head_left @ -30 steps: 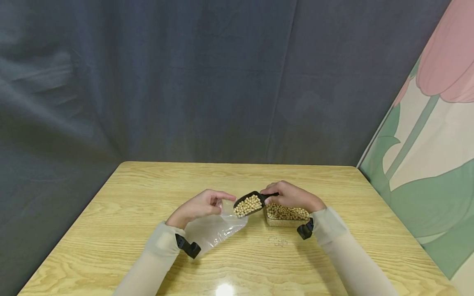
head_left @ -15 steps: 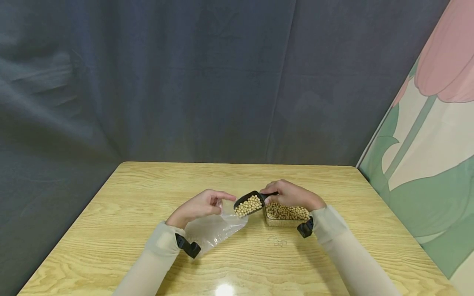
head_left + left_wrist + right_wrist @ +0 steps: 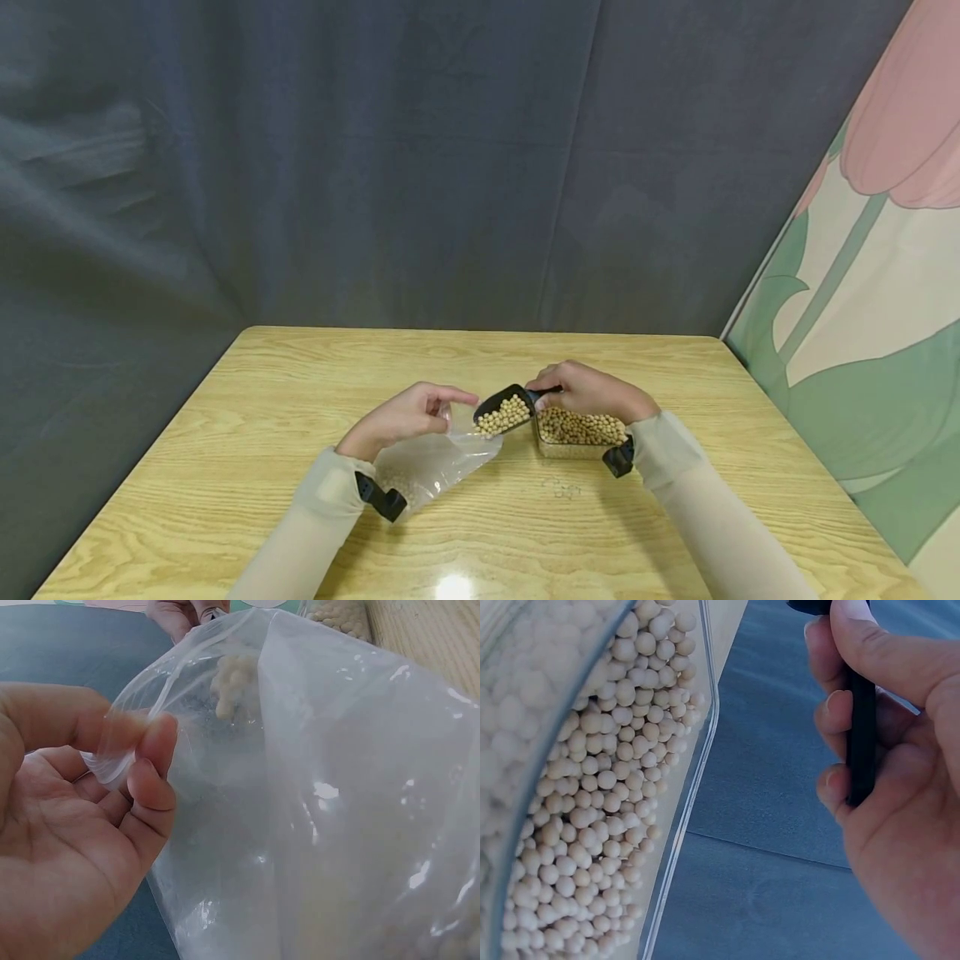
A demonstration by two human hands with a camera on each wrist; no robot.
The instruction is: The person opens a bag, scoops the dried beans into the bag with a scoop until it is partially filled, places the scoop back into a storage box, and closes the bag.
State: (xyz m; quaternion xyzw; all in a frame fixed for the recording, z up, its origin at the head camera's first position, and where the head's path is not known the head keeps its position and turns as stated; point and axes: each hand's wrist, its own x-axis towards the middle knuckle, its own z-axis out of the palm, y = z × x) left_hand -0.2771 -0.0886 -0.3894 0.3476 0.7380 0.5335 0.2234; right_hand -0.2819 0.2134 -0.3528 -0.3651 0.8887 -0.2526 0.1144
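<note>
My left hand [image 3: 401,423] pinches the rim of a clear plastic bag [image 3: 438,467] between thumb and fingers, its index finger stretched toward the scoop. In the left wrist view the bag [image 3: 352,772] spreads wide, with pale beans [image 3: 234,679] seen through the film near its mouth. Some beans lie low in the bag. With curled fingers my right hand [image 3: 588,393] grips the black handle [image 3: 861,742] of a scoop [image 3: 491,402]. The scoop tilts down to the left at the bag's mouth, soybeans [image 3: 504,415] heaped toward its lip.
A clear rectangular container [image 3: 573,452] of soybeans [image 3: 604,802] stands below my right hand on the wooden table [image 3: 300,358]. Small clear bits or marks [image 3: 562,488] show in front of it. A dark curtain [image 3: 420,167] hangs behind the table.
The scoop has tipped slightly further, and its beans have slid toward the lip. More beans show low in the bag. My left hand stays nearly still.
</note>
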